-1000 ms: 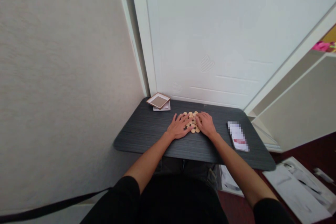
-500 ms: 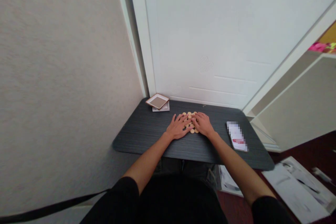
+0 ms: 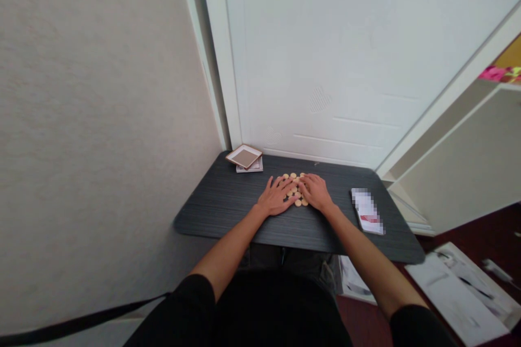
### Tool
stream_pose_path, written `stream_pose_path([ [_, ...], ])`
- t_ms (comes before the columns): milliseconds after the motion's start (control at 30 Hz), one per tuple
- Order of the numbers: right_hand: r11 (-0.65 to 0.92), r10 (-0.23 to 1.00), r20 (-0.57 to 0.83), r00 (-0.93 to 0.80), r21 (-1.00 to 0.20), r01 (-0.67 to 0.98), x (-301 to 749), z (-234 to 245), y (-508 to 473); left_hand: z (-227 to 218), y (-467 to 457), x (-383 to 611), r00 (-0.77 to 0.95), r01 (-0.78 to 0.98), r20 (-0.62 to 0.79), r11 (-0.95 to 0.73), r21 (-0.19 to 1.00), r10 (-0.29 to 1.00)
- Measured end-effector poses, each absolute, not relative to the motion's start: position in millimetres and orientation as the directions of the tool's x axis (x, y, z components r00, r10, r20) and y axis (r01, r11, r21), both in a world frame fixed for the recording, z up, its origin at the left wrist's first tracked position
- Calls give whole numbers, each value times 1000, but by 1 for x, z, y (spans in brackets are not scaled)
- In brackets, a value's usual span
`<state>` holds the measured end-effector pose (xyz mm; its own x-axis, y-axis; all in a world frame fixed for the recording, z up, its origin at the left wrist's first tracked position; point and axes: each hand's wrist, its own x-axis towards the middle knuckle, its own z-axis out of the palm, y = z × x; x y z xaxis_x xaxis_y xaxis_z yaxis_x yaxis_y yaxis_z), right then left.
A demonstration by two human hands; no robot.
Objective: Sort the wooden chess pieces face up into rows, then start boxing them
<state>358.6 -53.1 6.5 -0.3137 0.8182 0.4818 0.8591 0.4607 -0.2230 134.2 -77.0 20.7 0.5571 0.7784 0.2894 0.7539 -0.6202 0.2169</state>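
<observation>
Several small round wooden discs (image 3: 298,203) lie grouped on the dark table (image 3: 220,200). My left hand (image 3: 277,197) rests flat over the left side of the group, its fingers spread and pointing to the right. From the right, my right hand (image 3: 315,191) lies palm down over the other side, fingers stretched out. Both hands cover part of the discs, so some are hidden. Pale discs show between the fingers and along the group's far and near edges. The fingertips of the two hands are close together.
At the table's back left corner, a square box lid (image 3: 244,156) lies askew on a flat white box (image 3: 256,166). A phone (image 3: 367,211) lies on the right side. Behind stands a white panel door (image 3: 325,54); a wall (image 3: 101,119) rises at left.
Both hands stay over the discs with only slight finger movement. A few discs have shifted a little between the fingers.
</observation>
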Motion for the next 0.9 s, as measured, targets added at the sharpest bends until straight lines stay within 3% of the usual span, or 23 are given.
stream_pose_path([
  [900,356,852,480,-210,-238,904,382,5,-51,21,-77,132,558,750,289,-622,225,778],
])
